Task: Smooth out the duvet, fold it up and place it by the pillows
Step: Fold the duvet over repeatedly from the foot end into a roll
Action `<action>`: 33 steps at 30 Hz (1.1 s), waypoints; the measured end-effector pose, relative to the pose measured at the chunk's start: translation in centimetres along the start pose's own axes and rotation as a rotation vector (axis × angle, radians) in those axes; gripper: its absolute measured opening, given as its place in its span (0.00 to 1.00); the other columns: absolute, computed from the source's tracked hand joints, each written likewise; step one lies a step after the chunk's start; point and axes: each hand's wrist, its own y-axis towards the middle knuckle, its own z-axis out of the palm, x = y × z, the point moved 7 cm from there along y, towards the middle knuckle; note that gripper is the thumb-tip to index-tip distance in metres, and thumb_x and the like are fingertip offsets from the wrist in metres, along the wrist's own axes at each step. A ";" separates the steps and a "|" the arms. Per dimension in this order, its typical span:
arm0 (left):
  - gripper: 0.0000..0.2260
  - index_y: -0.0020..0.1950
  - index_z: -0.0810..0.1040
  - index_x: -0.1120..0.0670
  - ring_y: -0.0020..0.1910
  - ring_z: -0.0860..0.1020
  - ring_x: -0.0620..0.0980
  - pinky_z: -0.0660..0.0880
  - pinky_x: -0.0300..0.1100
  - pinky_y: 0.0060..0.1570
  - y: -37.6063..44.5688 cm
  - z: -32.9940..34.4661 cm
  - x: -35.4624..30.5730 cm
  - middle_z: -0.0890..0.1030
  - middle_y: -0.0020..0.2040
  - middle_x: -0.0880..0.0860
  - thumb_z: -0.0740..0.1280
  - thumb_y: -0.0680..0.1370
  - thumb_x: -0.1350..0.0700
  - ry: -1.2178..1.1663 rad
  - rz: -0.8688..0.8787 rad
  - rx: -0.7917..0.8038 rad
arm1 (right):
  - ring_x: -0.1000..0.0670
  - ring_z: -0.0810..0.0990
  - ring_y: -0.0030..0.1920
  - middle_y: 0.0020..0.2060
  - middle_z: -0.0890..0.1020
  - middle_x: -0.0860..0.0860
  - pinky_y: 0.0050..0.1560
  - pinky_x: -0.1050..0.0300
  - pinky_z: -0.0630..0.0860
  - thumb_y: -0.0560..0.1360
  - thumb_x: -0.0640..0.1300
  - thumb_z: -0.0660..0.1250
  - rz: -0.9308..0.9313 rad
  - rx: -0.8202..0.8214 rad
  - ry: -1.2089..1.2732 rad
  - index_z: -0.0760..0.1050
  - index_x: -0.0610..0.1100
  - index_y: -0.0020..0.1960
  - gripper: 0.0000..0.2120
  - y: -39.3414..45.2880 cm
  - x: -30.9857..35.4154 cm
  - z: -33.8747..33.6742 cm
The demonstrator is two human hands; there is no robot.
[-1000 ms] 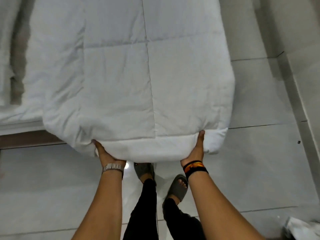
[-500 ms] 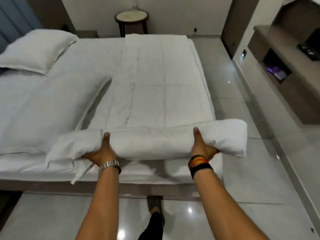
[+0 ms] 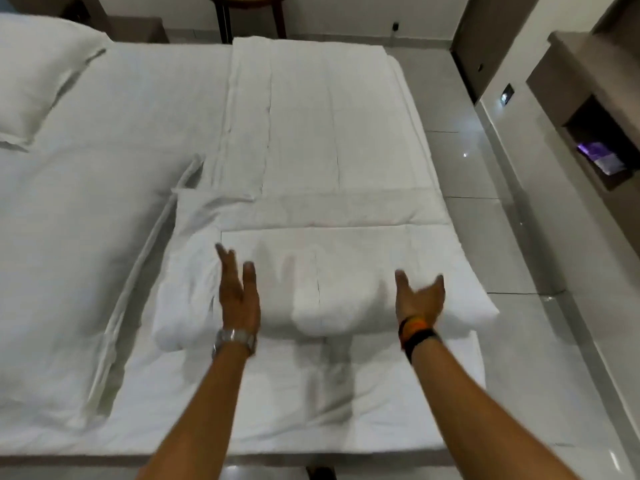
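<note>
Bed (image 3: 104, 237): folded duvet (image 3: 329, 209), both hands (image 3: 239, 296) empty.

White quilted duvet (image 3: 332, 161) on bed's right side, near end folded over; pillow (image 3: 38, 71) far left.

One duvet (image 3: 322, 174); one pillow (image 3: 38, 74); two hands, left hand (image 3: 239, 292), right hand (image 3: 420, 299); one round table (image 3: 249, 5); one bed (image 3: 114, 188)

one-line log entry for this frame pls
left hand: open | right hand: open | duvet: near end folded over, on bed | pillow: far left
</note>
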 end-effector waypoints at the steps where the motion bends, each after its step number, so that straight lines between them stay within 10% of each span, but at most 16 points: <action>1: 0.34 0.83 0.42 0.39 0.83 0.53 0.49 0.54 0.50 0.80 -1.6 -0.7 2.3 0.53 0.84 0.49 0.50 0.81 0.31 0.092 -0.054 -0.111 | 0.40 0.50 0.84 0.85 0.51 0.40 0.81 0.43 0.51 0.78 0.59 0.73 0.055 -0.058 -0.085 0.48 0.45 0.86 0.49 -0.7 -2.8 -0.5; 6: 0.41 0.82 0.34 0.39 0.82 0.45 0.66 0.51 0.68 0.75 -6.4 -1.7 10.8 0.38 0.84 0.59 0.53 0.78 0.26 -0.085 -0.701 -0.444 | 0.32 0.50 0.83 0.84 0.42 0.37 0.79 0.33 0.52 0.73 0.69 0.72 0.388 -0.192 0.129 0.34 0.54 0.85 0.60 -0.5 -7.7 -0.3; 11: 0.50 0.82 0.34 0.40 0.74 0.69 0.63 0.67 0.50 0.67 -0.2 -1.2 11.1 0.53 0.84 0.56 0.65 0.74 0.27 -0.291 -0.618 -0.584 | 0.31 0.67 0.76 0.82 0.55 0.37 0.74 0.33 0.62 0.64 0.68 0.81 0.347 -0.283 0.189 0.28 0.53 0.83 0.72 4.2 -5.1 1.1; 18: 0.54 0.84 0.44 0.46 0.78 0.63 0.54 0.63 0.48 0.73 4.0 -0.8 14.1 0.52 0.83 0.53 0.80 0.72 0.53 -0.541 -0.722 -0.541 | 0.37 0.77 0.68 0.72 0.74 0.42 0.66 0.42 0.72 0.65 0.52 0.85 0.173 -0.267 0.208 0.44 0.64 0.84 0.62 5.5 -7.1 2.2; 33: 0.46 0.82 0.58 0.45 0.68 0.74 0.54 0.64 0.38 0.61 -22.6 -16.5 11.6 0.71 0.75 0.52 0.79 0.71 0.62 -0.460 -0.501 -0.616 | 0.38 0.76 0.70 0.73 0.75 0.44 0.72 0.42 0.70 0.64 0.52 0.86 0.165 -0.181 0.337 0.53 0.56 0.84 0.60 -17.1 -20.0 -13.3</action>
